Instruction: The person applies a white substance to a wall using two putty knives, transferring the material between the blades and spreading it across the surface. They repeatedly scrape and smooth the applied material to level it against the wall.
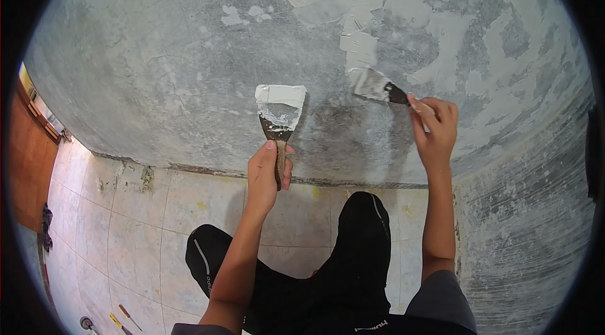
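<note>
My left hand (266,168) is closed around the handle of a wide putty knife (281,111), held upright with its blade toward the wall. White putty (282,93) coats the blade's far end. In my right hand (436,130) is a second putty knife (378,86), its dark handle gripped by the fingers. That blade is tilted to the upper left and lies against the grey wall (252,51), at the lower end of a fresh white putty strip (359,48). Smears of putty mark this blade too.
Pale putty patches spread over the wall's upper right. A rough side wall (523,228) stands at the right. Tiled floor (132,228) runs along the wall's foot under my bent knees. Several hand tools (129,316) lie at lower left, near a brown wooden door (31,158).
</note>
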`<action>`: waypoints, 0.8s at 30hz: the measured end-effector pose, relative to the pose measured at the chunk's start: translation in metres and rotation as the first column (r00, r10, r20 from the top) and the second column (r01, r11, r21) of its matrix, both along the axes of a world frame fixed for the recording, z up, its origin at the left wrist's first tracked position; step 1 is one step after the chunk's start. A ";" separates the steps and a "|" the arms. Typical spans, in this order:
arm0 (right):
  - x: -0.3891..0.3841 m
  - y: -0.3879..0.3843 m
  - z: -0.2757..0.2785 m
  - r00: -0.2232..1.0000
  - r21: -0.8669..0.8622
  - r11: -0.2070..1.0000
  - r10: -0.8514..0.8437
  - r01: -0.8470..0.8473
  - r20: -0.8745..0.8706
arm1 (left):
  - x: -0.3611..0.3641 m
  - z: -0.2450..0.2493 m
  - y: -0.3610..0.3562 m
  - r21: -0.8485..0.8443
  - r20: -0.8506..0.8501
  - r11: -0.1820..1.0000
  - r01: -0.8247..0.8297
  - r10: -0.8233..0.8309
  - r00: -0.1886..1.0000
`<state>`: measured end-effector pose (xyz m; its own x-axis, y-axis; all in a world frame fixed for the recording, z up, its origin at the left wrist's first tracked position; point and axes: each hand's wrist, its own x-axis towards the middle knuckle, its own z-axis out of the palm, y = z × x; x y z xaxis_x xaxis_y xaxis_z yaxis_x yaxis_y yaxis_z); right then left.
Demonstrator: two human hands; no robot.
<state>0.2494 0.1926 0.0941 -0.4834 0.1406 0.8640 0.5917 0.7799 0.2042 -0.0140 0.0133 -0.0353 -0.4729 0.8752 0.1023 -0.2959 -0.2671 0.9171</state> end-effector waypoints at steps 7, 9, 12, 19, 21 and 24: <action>-0.013 0.007 -0.008 0.994 -0.112 0.988 -0.109 0.109 0.000 | 0.002 0.001 0.003 -0.007 -0.002 1.000 0.009 -0.009 1.000; 0.001 0.002 -0.008 0.992 -0.117 0.986 -0.124 0.120 -0.024 | 0.004 0.003 0.002 -0.011 0.010 1.000 0.007 -0.007 1.000; 0.008 -0.009 -0.009 0.993 -0.102 0.990 -0.104 0.097 -0.064 | 0.003 0.002 0.000 -0.012 0.000 1.000 0.013 -0.013 1.000; -0.025 -0.011 -0.002 0.998 -0.064 0.998 -0.028 0.025 -0.052 | 0.004 0.001 0.004 -0.008 -0.009 1.000 0.006 -0.006 1.000; -0.030 -0.005 -0.004 0.996 -0.106 0.992 -0.074 0.068 -0.048 | 0.006 -0.001 0.006 0.018 -0.018 1.000 0.023 -0.023 1.000; -0.019 -0.001 -0.017 0.988 -0.173 0.977 -0.135 0.122 -0.068 | 0.007 -0.003 0.008 -0.007 -0.019 0.999 0.036 -0.036 0.999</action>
